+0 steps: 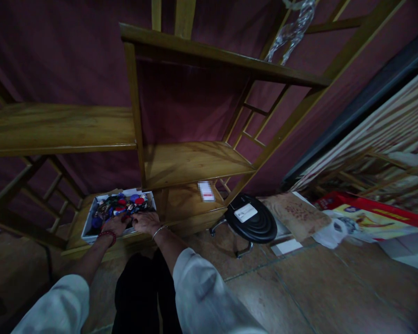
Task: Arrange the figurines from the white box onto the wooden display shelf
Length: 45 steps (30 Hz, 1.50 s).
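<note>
A shallow light-coloured box (pixel 89 221) sits on the lowest wooden shelf, filled with a jumble of small items (pixel 120 204) in red, blue, black and white; their kind is too small and dim to name. Both hands are over its front part, close together. My left hand (pixel 115 225), with a red bead bracelet at the wrist, has its fingers bent down among the items. From the right, my right hand (pixel 146 221), wearing a silver bangle, curls its fingers inward towards the left one. Whatever lies between the fingertips is small, dark and partly hidden.
Around the box stands a wooden shelf unit (pixel 198 160). A white and red packet (pixel 206 191) lies on the low shelf. To the right are a black wheeled stool (pixel 261 227) with a white card (pixel 245 213), a plastic bag (pixel 330 234) and a red-yellow box (pixel 372 218).
</note>
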Each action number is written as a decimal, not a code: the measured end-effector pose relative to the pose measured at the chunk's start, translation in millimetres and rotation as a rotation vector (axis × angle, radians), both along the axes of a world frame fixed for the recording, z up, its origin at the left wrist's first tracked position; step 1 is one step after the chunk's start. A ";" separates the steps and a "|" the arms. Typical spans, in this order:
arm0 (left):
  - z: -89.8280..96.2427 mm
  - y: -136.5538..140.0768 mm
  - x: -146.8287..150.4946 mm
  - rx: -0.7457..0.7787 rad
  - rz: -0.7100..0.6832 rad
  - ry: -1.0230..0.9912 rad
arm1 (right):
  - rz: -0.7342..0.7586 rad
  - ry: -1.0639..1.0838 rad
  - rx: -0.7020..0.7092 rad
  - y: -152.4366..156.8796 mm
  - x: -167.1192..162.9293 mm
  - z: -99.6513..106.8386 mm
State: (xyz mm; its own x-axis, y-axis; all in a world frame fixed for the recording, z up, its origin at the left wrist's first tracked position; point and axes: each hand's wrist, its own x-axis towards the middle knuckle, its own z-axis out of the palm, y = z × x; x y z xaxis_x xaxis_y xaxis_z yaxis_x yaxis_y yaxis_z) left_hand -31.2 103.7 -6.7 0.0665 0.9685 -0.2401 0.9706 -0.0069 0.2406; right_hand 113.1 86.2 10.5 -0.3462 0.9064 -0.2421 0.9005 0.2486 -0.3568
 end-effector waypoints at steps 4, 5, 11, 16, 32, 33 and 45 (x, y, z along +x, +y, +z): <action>6.0 -4.2 4.3 -0.095 0.000 -0.004 | 0.015 -0.034 0.005 -1.4 1.4 2.4; 7.3 -4.8 5.2 -0.102 -0.002 -0.006 | 0.019 -0.029 0.020 -1.4 1.5 2.7; 6.8 -5.4 2.8 -0.058 0.027 -0.080 | -0.039 0.032 0.061 -2.5 -0.3 3.1; 5.6 -7.9 1.1 -0.027 0.047 -0.087 | -0.086 0.111 0.098 -6.8 0.1 4.5; 1.2 -12.2 -4.6 0.106 -0.020 -0.149 | -0.021 -0.004 0.056 -7.6 0.1 0.8; -0.5 -11.9 -5.5 0.128 -0.030 -0.158 | -0.025 -0.008 0.057 -7.8 0.1 0.4; -0.1 -16.9 -5.4 0.344 0.031 -0.206 | 0.006 -0.043 0.038 -7.8 2.4 2.8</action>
